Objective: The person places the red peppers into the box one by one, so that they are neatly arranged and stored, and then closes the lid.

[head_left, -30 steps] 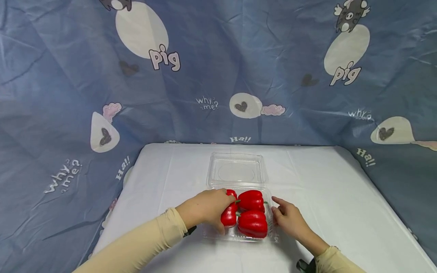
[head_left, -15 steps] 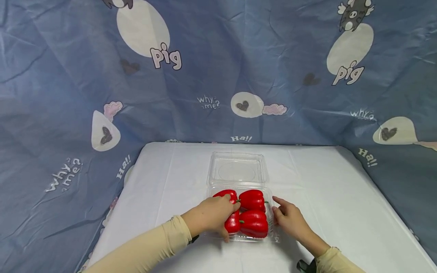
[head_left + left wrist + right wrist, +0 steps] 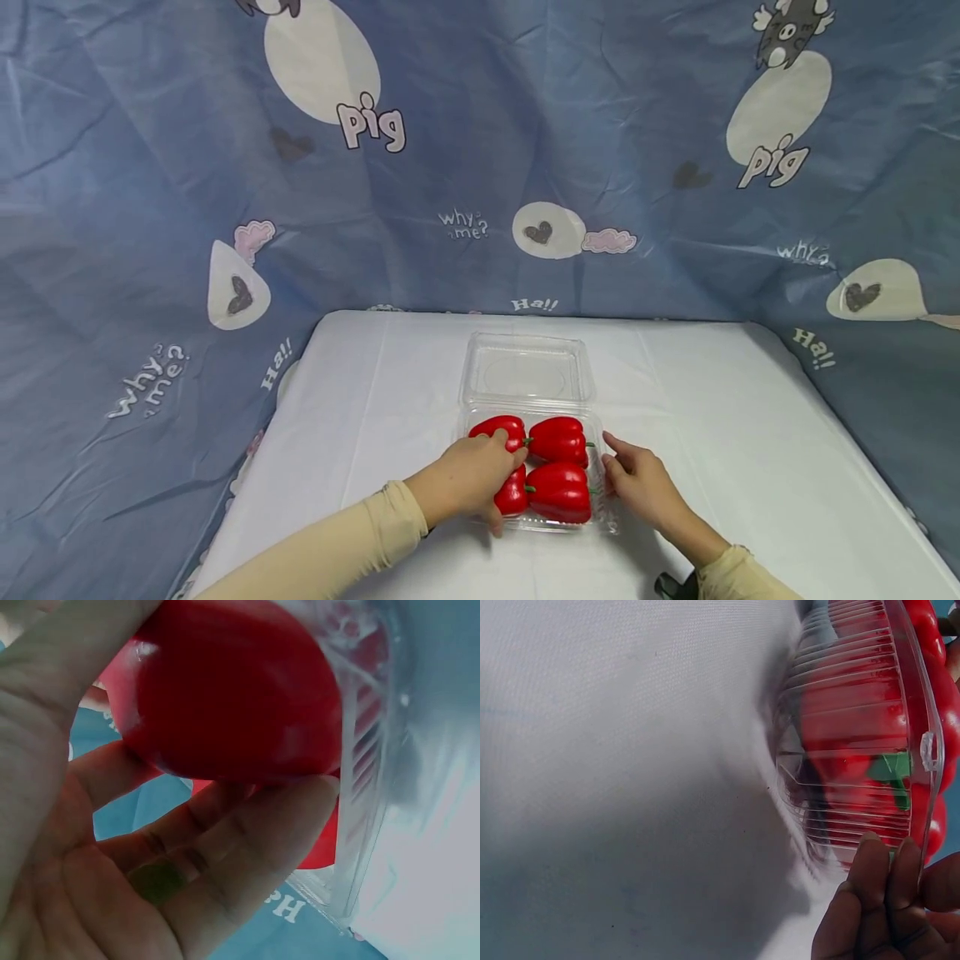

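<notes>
Several red bell peppers with green stems lie in two rows in a clear plastic clamshell box (image 3: 540, 527), its lid (image 3: 527, 367) folded back on the far side. My left hand (image 3: 467, 475) grips the near-left bell pepper (image 3: 513, 493), which sits in the box; the left wrist view shows the thumb and fingers around this pepper (image 3: 232, 690), beside the box wall. Touching its far side are the far-left bell pepper (image 3: 495, 427) and my fingertips. My right hand (image 3: 641, 483) pinches the box's right rim, its fingers (image 3: 870, 870) against the ribbed outer wall.
Two more bell peppers, a far-right one (image 3: 558, 439) and a near-right one (image 3: 561, 493), fill the right half of the box. A white cloth (image 3: 712, 417) covers the table. Behind and beside it hangs a blue printed curtain (image 3: 450, 167).
My left hand has shifted slightly right with the near-left pepper, bringing it close to the near-right one. More of the far-left pepper shows. The right hand stays at the rim.
</notes>
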A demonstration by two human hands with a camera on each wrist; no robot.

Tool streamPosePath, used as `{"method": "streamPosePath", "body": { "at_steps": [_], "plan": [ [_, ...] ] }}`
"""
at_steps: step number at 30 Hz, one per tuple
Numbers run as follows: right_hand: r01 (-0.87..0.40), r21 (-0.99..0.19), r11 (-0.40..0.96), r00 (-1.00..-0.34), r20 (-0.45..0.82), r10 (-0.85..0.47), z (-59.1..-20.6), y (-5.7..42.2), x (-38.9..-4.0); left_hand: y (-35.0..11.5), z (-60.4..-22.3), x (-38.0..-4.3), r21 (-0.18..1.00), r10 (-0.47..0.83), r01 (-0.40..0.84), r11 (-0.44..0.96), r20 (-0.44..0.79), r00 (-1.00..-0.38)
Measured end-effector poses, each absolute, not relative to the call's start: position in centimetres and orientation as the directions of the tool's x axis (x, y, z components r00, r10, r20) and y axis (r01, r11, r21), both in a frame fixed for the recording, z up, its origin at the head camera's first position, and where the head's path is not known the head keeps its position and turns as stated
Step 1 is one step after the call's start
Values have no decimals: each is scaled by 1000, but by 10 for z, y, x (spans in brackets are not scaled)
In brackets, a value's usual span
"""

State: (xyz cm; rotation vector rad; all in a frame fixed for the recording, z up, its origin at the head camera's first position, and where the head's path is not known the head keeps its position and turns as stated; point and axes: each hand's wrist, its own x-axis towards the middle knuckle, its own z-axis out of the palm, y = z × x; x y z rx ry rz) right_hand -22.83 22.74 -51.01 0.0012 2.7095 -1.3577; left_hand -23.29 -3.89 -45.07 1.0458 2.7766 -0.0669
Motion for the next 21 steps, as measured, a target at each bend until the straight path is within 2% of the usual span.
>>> {"method": "streamPosePath", "body": {
  "at_steps": [15,21],
  "plan": [
    [57,-805,591,-994,-100,-41,-510,226,-227,-36,-453,-233,-16,647,662,749,-196,-737],
    [35,-784,620,-997,-71,-33,-508,233,-238,-37,-454,-234,-17,651,667,745,-200,-732]
  ]
}}
